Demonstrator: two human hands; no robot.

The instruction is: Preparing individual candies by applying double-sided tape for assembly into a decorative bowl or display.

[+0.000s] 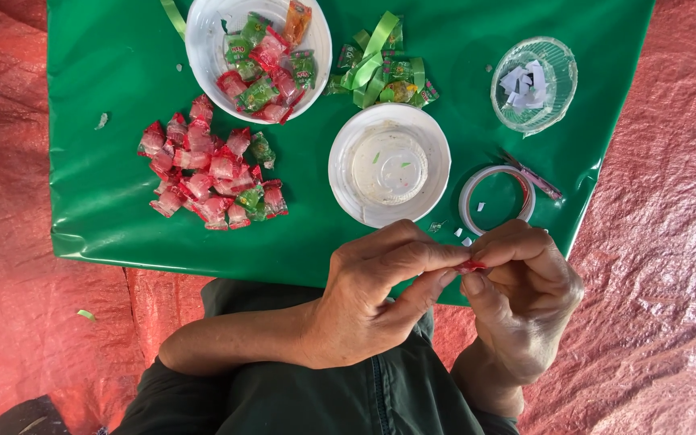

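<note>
A: From my remote view, what blocks the green plastic sheet (106,201)?

B: The heap of red-wrapped candies (207,173) fills the left-centre. The white plastic bowl of mixed candies (203,48) stands just behind it. The empty white round cup (348,173) sits mid-sheet, the clear tape roll (469,205) just beside it on the right.

A: Free passages?

B: I see an open strip along the sheet's left edge, and a gap between heap and cup. The left hand (372,298) and right hand (525,302) occupy the near edge.
</note>
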